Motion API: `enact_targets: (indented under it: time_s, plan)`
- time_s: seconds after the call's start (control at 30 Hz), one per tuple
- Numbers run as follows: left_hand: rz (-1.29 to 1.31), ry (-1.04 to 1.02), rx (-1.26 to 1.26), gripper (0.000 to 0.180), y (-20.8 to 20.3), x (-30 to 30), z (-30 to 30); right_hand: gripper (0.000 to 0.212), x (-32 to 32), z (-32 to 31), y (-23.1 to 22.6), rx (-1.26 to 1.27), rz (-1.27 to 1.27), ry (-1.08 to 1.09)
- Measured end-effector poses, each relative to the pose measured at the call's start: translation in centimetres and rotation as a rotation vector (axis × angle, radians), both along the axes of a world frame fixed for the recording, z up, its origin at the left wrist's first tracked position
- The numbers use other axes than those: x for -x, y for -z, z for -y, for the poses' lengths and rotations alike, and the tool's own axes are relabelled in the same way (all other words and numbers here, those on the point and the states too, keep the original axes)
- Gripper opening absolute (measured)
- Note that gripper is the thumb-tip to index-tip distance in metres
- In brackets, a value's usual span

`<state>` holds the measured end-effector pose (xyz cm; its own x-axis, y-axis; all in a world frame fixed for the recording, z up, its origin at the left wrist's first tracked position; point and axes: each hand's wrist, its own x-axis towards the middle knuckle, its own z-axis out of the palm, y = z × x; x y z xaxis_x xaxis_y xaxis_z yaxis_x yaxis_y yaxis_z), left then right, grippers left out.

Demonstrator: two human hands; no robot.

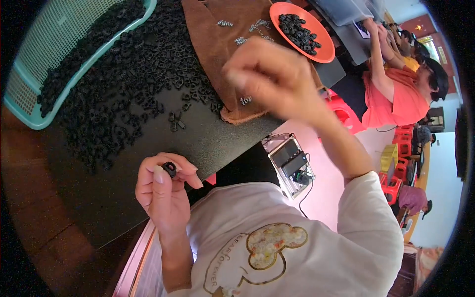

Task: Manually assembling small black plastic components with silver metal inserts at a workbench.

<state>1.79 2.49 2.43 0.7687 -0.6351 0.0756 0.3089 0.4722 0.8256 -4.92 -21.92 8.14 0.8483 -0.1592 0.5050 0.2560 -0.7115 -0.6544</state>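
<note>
My left hand [166, 198] is near the front edge of the dark table [198, 138], pinching a small black plastic part [169, 169] with an opening in it between thumb and fingers. My right hand [277, 74] is raised over a brown cloth [210, 49], slightly blurred, its fingers curled toward the thumb. Whether anything sits between those fingertips I cannot make out. Small metal springs [224, 23] lie in clusters on the cloth, some partly hidden behind the right hand. A large heap of similar black parts [133, 74] spreads over the table at left.
A turquoise mesh basket [54, 109] tipped toward the heap holds more black parts. Beyond my right hand is an orange plate [324, 53] of black pieces. At right, a metal-framed stand [291, 166] carries devices and cables. Other people [396, 94] sit farther right among red stools [391, 188].
</note>
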Motion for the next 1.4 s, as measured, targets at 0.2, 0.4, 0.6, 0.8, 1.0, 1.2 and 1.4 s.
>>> enact_targets:
  time_s: [0.2,0.4,0.6,0.8,1.0,1.2,1.4]
  plan:
    - [0.033,0.050,-0.018,0.022,-0.2,0.4,0.1,0.016,1.5,7.5,1.4,0.489,-0.254,0.104]
    - [0.054,0.031,-0.066,0.023,-0.1,0.6,0.2,0.017,2.1,7.2,1.4,0.606,-0.474,0.171]
    - [0.082,0.011,-0.081,0.023,0.1,1.0,0.2,0.016,2.6,6.7,1.5,0.612,-0.443,0.134]
    - [0.091,0.012,-0.079,0.022,0.5,1.0,0.0,0.016,2.5,6.4,1.7,0.639,-0.433,0.128]
    - [0.099,0.011,-0.060,0.021,0.6,1.1,0.0,0.015,2.9,7.6,2.3,0.594,-0.345,0.101]
    - [0.082,-0.020,-0.090,0.022,0.3,1.2,0.0,0.012,2.8,6.7,2.1,0.460,-0.243,0.123]
    - [-0.031,0.024,-0.040,0.024,0.3,0.7,0.0,0.010,0.9,-2.4,0.4,-0.261,-0.168,-0.270]
